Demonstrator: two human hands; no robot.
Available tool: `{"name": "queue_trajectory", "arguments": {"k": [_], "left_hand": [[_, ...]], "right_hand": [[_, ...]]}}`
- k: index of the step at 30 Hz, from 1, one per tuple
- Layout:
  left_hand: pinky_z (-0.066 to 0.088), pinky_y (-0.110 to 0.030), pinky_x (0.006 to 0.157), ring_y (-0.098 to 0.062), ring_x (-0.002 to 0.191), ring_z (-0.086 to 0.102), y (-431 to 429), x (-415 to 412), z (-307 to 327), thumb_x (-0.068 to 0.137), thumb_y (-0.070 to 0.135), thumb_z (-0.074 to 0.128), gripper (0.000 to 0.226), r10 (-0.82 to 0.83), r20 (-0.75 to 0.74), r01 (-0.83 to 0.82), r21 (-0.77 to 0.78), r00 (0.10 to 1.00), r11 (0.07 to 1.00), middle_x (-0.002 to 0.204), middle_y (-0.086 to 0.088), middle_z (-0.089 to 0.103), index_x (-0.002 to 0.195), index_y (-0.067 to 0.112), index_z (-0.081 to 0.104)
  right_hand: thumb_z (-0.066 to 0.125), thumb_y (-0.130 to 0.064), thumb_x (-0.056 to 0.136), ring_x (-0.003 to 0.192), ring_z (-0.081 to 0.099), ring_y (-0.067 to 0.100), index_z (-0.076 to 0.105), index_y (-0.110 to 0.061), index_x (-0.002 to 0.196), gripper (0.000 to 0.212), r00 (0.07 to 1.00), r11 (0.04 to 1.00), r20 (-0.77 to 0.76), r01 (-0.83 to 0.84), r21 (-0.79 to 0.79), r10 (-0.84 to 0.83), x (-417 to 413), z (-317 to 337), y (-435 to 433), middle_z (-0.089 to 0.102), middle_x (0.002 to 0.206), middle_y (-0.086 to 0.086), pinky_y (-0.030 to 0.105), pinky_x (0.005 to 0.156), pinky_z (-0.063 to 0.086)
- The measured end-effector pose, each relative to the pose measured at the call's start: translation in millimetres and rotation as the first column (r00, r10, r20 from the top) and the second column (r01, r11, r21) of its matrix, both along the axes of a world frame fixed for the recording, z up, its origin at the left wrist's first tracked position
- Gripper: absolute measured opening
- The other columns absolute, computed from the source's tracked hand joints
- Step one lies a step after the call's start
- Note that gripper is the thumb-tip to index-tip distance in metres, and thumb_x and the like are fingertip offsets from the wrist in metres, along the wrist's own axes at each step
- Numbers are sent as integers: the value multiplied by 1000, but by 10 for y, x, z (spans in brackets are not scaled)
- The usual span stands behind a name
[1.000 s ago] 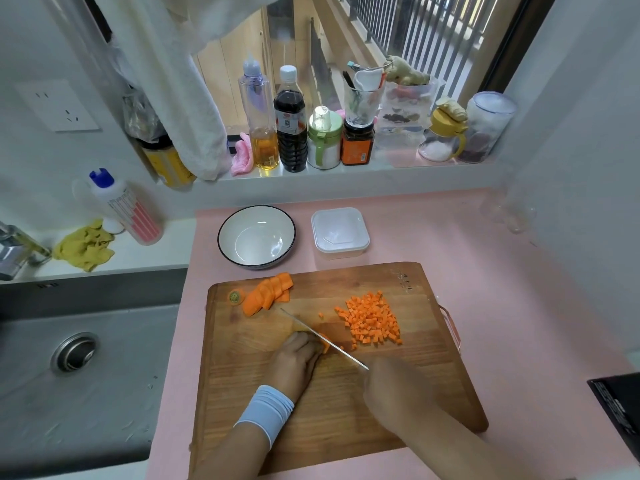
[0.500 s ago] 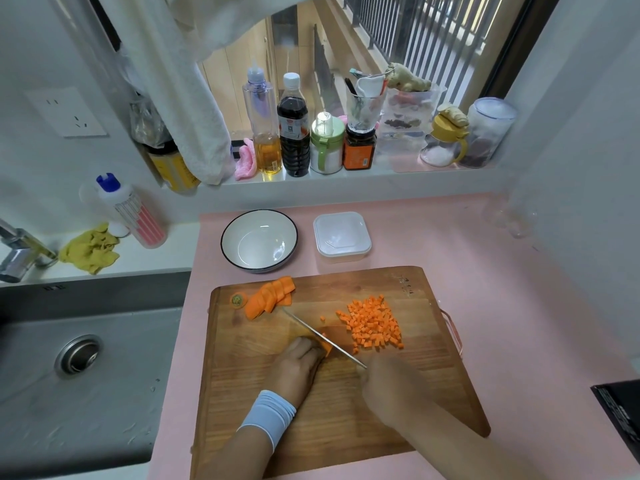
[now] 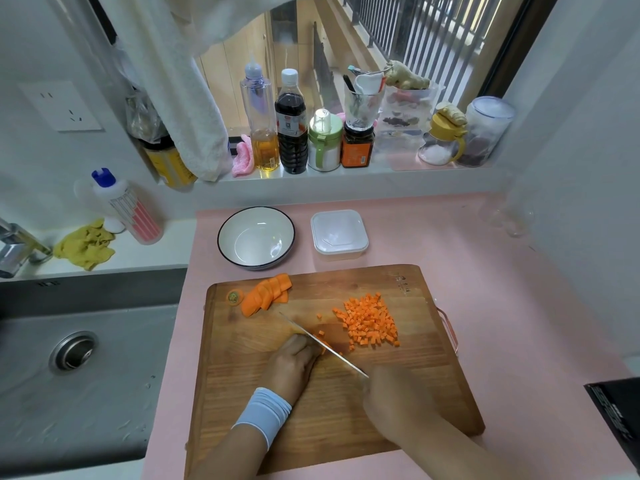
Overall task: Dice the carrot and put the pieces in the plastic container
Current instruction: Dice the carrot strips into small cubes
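On the wooden cutting board (image 3: 415, 393) my right hand (image 3: 391, 396) grips the handle of a knife (image 3: 322, 342), its blade slanting up to the left. My left hand (image 3: 292, 362) curls over carrot strips (image 3: 322, 342) right beside the blade; most of the strips are hidden under the fingers. A pile of orange diced carrot (image 3: 370, 322) lies to the right of the blade. Several carrot slices (image 3: 266, 296) and a carrot end (image 3: 234, 296) lie at the board's far left. The square plastic container (image 3: 339, 235), lid on, stands behind the board.
A white bowl (image 3: 256, 237) with a dark rim sits left of the container. A steel sink (image 3: 76, 362) borders the pink counter (image 3: 519, 306) on the left. Bottles and jars (image 3: 291, 123) line the windowsill. A black object (image 3: 616, 410) lies at the right edge.
The knife and both hands stay at the same spot on the board, with the blade shifting slightly against the strips. The camera view has shifted a little.
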State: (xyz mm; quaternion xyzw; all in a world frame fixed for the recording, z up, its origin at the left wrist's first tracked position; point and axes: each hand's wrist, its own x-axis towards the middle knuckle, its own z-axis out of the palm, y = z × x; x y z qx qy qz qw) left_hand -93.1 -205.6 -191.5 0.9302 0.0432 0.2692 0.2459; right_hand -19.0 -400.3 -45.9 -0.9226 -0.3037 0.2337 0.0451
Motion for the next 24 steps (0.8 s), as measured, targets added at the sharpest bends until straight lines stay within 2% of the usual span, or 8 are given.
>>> {"name": "queue_trajectory", "arguments": {"k": [4,7,15,19,24], "left_hand": [[53,-25,76,-14,89,60,1,-1,5,93,18,59,19,13,2,-13,-2,1000,1000,92,-1,67,91,9,76],[53,-25,77,-14,90,60,4,1,1,93,18,60,17,15,1,-15,-1,1000,1000,93,-1,67,91,10,75],[53,-31,67,-18,84,60,-45,-6,47,93,14,62,14,39,6,-39,33,999,999,89,-2,64,85,9,72],[54,-33,69,-19,85,61,-29,-10,28,91,12,66,9,39,-12,-39,22,999,999,90,-3,65,87,9,73],[54,-31,71,-17,85,60,-40,-6,31,94,16,60,18,48,10,-48,19,999,999,88,-2,65,86,8,74]], "right_hand": [[46,-34,99,95,67,21,68,-21,101,26,994,998,-91,57,20,-54,69,-46,89,68,99,0,30,78,51],[46,-35,100,92,66,20,67,-22,101,25,988,997,-144,62,40,-56,97,-68,193,67,96,-2,37,83,55],[48,-26,95,84,66,17,68,-25,100,21,990,997,-134,54,56,-46,107,-92,234,66,87,-5,38,78,57],[48,-26,96,83,65,16,68,-25,99,20,990,995,-133,52,87,-40,83,-76,209,66,86,-5,36,76,57],[43,-33,98,91,65,19,66,-27,104,25,997,994,-78,29,107,-21,27,-81,148,68,95,-4,34,79,53]]}}
